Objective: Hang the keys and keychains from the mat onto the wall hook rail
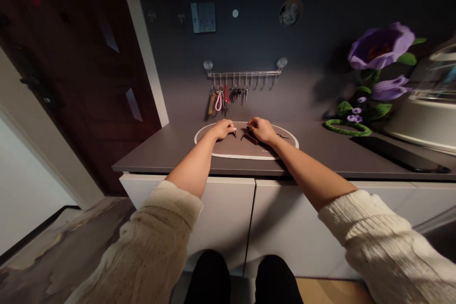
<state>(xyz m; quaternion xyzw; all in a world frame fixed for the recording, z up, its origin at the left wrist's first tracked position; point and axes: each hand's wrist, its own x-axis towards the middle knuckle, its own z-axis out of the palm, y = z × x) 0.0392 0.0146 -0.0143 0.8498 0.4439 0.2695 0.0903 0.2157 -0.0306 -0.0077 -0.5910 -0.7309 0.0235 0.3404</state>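
Nearest, cream knit sleeves (153,218), ribbed and cabled, end below the elbows; bare forearms converge forward over the worktop (149,153), a smooth grey-brown slab. Both hands are palm down with bent wrists. The left hand (223,129) has its fingers curled together at a small dark item (234,134); whether it is pinched cannot be told. The right hand (262,130) curls its fingers over a brown oblong item (251,139) with dark parts, partly hiding it; its grip is unclear. Beneath both lies an oval mat (235,149), taupe with a white rim. Just right of the right hand is a thin dark item (283,137); well to the right, a black flat slab (395,152) and purple fabric-like flowers (381,50). Beyond the hands, a clear rack (245,74) on the wall bears keys (245,93) and a pink loop (218,101).
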